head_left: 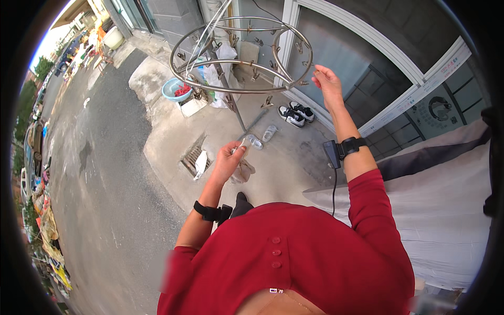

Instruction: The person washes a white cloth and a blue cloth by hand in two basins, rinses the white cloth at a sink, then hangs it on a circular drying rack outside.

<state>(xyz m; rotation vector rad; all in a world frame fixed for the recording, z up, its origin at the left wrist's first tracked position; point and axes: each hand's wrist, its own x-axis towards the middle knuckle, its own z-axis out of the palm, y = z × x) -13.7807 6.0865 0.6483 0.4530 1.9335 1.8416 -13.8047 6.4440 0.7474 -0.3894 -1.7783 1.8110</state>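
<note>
A pale, thin cloth item point(243, 171) hangs from my left hand point(229, 162), pinched between thumb and fingers, low in front of my body. Raised to the right, my right hand point(329, 85) has its fingertips beside the rim of a round metal drying rack point(252, 90). A small clip point(307, 63) on that rim is close to the fingertips; whether they touch it cannot be made out. More metal clips point(255, 73) dangle around the rack's rings. White cords point(208, 33) run upward from the rack.
Black-and-white sneakers point(296, 114) and clear shoes point(261, 138) stand on the concrete. A white scrap point(201, 164) lies over a drain grate point(192, 158). A blue basket point(173, 89) holds red items. White-framed glass panels point(354, 35) and a hanging pale sheet point(437, 197) flank the right.
</note>
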